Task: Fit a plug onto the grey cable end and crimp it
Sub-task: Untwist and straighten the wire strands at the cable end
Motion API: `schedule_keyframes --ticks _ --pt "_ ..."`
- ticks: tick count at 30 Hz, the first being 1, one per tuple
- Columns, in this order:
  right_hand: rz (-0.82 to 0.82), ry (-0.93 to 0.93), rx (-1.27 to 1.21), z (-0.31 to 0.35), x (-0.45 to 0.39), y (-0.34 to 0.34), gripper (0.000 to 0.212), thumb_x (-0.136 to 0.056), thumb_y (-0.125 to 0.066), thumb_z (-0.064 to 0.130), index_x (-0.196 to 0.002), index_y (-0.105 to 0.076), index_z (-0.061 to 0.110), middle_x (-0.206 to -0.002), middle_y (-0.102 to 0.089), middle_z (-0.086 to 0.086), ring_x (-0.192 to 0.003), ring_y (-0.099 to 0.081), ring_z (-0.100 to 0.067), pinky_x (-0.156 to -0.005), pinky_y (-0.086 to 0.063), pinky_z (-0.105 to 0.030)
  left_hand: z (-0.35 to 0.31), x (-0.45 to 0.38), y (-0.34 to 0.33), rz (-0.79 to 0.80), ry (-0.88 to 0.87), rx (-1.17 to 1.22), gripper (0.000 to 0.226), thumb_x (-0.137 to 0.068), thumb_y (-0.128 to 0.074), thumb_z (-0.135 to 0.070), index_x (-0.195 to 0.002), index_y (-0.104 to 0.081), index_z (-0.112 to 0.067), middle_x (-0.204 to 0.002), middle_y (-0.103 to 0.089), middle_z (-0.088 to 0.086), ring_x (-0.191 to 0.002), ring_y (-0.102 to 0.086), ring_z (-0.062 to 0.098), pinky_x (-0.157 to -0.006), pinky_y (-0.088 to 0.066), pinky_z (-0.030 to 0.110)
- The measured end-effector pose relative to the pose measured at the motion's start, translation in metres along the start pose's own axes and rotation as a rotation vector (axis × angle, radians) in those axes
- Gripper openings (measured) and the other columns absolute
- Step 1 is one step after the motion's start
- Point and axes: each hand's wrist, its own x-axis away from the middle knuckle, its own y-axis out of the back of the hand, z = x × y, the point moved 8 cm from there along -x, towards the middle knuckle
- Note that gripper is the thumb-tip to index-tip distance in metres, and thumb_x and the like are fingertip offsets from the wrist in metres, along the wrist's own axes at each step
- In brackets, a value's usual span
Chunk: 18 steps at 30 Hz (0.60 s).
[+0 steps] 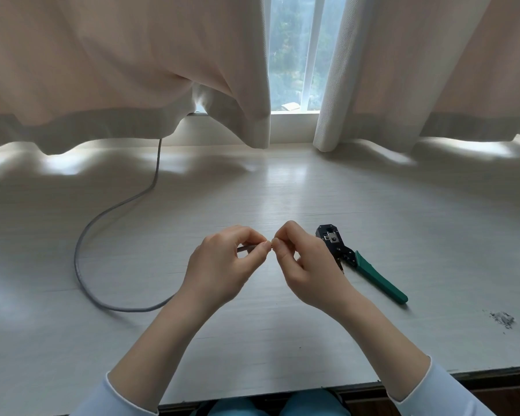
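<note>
Left hand (222, 259) pinches the light, springy grey cable (81, 253) near its end; right hand (300, 259) fingers closed, contents hidden; crimping tool (360, 262) at 3 o'clock on bench (282, 187)

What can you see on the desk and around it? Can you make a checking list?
Surface: pale desk, mostly bare.
Job's things: crimping tool lies right of the hands; plug too hidden to tell.
Clutter: small grey scraps at far right.
Grippers: left hand pinches the grey cable end; right hand pinches at the same tip.
Cables: it loops left, then runs under the curtains.
Surroundings: window.
</note>
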Motion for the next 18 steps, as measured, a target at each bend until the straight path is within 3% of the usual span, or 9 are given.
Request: schedule_keyframes --ticks 2,4,6,9,12,14,18 --pt "0.005 -0.021 -0.063 -0.001 -0.001 0.0 0.015 -0.093 -0.045 0.019 -0.078 -0.045 0.018 -0.059 -0.042 0.013 -0.054 -0.037 -0.011 -0.049 -0.031 -0.028 -0.001 -0.001 0.0 0.006 -0.007 0.0 0.011 -0.087 -0.065 -0.034 -0.079 -0.07 -0.029 -0.078 -0.069 -0.015 -0.069 -0.057 -0.006 -0.062 -0.044 0.029" --pt "0.019 -0.018 -0.063 -0.001 -0.001 -0.001 0.015 -0.093 -0.044 0.017 -0.078 -0.043 0.018 -0.06 -0.041 0.011 -0.055 -0.036 -0.012 -0.049 -0.032 -0.031 -0.001 -0.002 -0.001 0.016 -0.008 0.019 0.011 -0.087 -0.065 -0.032 -0.078 -0.069 -0.028 -0.077 -0.068 -0.015 -0.058 -0.05 -0.012 -0.058 -0.035 0.024" --pt "0.035 0.015 0.028 0.002 0.0 -0.001 0.013 -0.091 -0.042 0.018 -0.078 -0.04 0.02 -0.061 -0.041 0.009 -0.056 -0.037 -0.015 -0.05 -0.034 -0.036 -0.002 -0.001 -0.001 0.017 -0.011 0.019 0.011 -0.087 -0.065 -0.031 -0.077 -0.069 -0.027 -0.076 -0.067 -0.015 -0.055 -0.048 -0.014 -0.057 -0.032 0.021" --pt "0.064 0.072 0.17 0.007 0.0 -0.001 0.013 -0.091 -0.038 0.021 -0.078 -0.036 0.024 -0.065 -0.04 0.01 -0.059 -0.037 -0.017 -0.051 -0.033 -0.031 -0.003 -0.001 -0.001 0.016 -0.024 0.04 0.012 -0.087 -0.066 -0.028 -0.076 -0.069 -0.026 -0.073 -0.066 -0.015 -0.052 -0.048 -0.013 -0.053 -0.03 0.01" --pt "0.137 0.032 -0.01 0.003 -0.002 -0.001 0.016 -0.094 -0.038 0.019 -0.078 -0.039 0.022 -0.062 -0.039 0.011 -0.057 -0.034 -0.014 -0.051 -0.034 -0.035 -0.003 -0.001 0.0 0.03 -0.027 0.112 0.013 -0.087 -0.067 -0.024 -0.074 -0.07 -0.027 -0.067 -0.064 -0.018 -0.049 -0.047 -0.006 -0.051 -0.032 0.01" --pt "0.174 -0.009 -0.104 -0.001 -0.001 -0.001 0.015 -0.094 -0.039 0.015 -0.08 -0.043 0.019 -0.062 -0.041 0.012 -0.058 -0.038 -0.02 -0.049 -0.037 -0.035 -0.002 -0.001 0.0 0.034 -0.026 0.124 0.014 -0.087 -0.067 -0.023 -0.073 -0.07 -0.027 -0.066 -0.063 -0.018 -0.047 -0.045 -0.003 -0.051 -0.032 0.011" --pt "0.145 -0.022 -0.118 -0.005 -0.001 -0.001 0.017 -0.097 -0.043 0.012 -0.081 -0.046 0.016 -0.061 -0.044 0.013 -0.059 -0.042 -0.021 -0.049 -0.038 -0.03 -0.002 -0.002 -0.001 0.018 -0.019 0.09 0.012 -0.087 -0.067 -0.023 -0.075 -0.072 -0.025 -0.068 -0.063 -0.015 -0.048 -0.046 -0.011 -0.05 -0.032 0.01"
